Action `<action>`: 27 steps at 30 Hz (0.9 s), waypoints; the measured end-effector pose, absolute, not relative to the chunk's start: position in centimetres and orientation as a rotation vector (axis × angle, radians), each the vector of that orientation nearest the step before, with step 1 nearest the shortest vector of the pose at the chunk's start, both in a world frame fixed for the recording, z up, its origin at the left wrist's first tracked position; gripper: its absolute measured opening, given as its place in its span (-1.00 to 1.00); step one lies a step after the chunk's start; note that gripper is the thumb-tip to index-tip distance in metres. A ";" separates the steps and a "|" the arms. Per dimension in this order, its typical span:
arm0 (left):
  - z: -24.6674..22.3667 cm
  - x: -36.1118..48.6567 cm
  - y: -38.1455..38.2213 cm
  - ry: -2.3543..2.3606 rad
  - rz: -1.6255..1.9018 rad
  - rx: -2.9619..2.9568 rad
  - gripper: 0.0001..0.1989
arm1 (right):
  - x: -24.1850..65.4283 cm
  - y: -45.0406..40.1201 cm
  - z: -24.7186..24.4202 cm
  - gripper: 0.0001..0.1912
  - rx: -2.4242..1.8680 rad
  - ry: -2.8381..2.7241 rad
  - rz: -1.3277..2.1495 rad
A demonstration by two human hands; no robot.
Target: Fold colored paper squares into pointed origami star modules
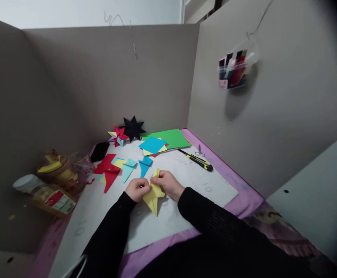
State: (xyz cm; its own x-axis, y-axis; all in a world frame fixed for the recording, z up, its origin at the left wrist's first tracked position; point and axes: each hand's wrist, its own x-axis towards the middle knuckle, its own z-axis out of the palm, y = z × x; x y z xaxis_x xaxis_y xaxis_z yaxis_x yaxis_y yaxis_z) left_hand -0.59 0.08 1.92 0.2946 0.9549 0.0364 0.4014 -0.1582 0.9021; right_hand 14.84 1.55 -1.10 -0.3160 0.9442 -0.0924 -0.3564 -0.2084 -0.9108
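With the clock centred on my yellow paper (154, 197), the bottle (55, 200) lies at nine, the red folded paper (111, 178) at ten and the blue folded paper (145, 165) at eleven. My left hand (138, 189) pinches the yellow paper's left edge, thumb against curled fingers. The paper sits between my hands above the white sheet (99, 227): matte, pale, folded in layers, a sharp creased point towards six, a shorter one near three. My right hand (169, 185) pinches its upper part; the craft knife (200, 162) lies at two.
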 end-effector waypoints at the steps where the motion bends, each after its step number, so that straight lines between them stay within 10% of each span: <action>1: 1.9 -0.6 0.1 1.234 0.819 1.711 -0.72 | 14.8 1.6 -1.1 -0.68 -0.843 -1.019 1.696; 27: 2.4 -0.9 0.3 1.244 0.881 1.606 -0.59 | 15.8 2.3 -0.3 -0.74 -0.848 -1.121 1.590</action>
State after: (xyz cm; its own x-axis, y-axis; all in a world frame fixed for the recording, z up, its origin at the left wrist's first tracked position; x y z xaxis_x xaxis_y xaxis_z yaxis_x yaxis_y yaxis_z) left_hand -0.92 0.28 2.41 0.2414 0.9703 0.0123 0.3334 -0.0949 0.9380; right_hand 15.84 2.26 -0.28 -0.2810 0.9597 -0.0062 -0.3164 -0.0987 -0.9435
